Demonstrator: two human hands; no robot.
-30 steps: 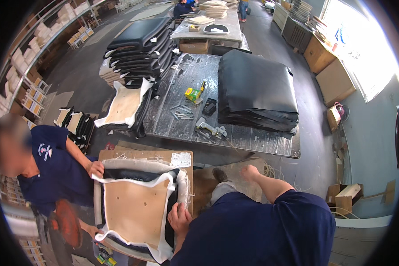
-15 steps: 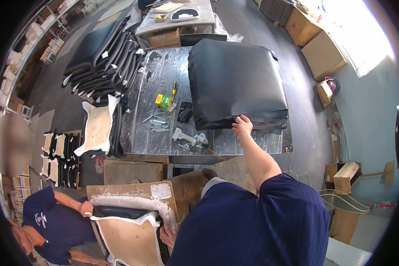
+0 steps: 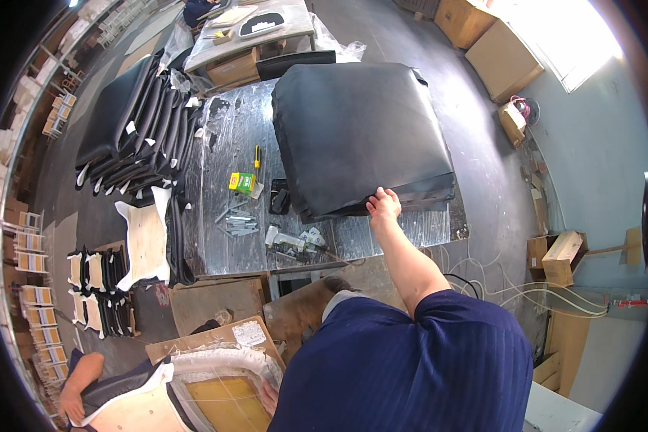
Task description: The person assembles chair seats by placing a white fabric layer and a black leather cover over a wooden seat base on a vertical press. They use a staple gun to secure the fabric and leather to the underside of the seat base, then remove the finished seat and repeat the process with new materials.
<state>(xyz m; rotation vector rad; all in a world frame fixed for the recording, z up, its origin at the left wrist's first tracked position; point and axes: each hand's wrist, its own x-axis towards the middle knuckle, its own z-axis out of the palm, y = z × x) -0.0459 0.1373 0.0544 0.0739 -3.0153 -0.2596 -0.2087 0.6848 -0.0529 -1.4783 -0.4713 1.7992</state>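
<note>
A stack of black seat covers lies on the foil-wrapped table. My right hand reaches forward, its fingers closed on the near edge of the top cover. My left hand shows only as a sliver beside my torso, gripping the rim of a wooden seat shell with white padding at the bottom. A co-worker's arm holds the same shell from the lower left.
A yellow-green box, a yellow-handled tool, a black device and a hand tool lie on the table. Black covers and a padded panel pile up at left. Cardboard boxes and floor cables are at right.
My view has swung forward over the table. My right hand reached out to the black stack and now rests on its near edge. The seat shell and co-worker have slid to the bottom.
</note>
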